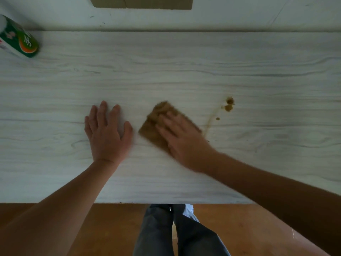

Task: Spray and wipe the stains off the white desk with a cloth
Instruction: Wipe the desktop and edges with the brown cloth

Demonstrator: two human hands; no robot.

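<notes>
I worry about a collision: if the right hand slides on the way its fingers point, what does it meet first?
Probably nothing on the desk: the right hand, flat on the cloth, points away and leftward, passing beside the left hand toward the wall.

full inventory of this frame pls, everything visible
desk: 1, white with grey wood grain, fills the middle of the view
stains: a few blobs plus a thin streak, brown, on the desk just right of the cloth
cloth: 1, brown, flat on the desk near centre, under the right hand
bottle: 1, green and white with an orange patch, far left corner of the desk, partly cut off
cardboard: brown, top edge, against the wall
wall: white, behind the desk
floor: brown, below the near desk edge
trousers: dark grey, bottom centre
left hand: flat on the desk, left of the cloth
right hand: blurred, pressing on the cloth
</notes>
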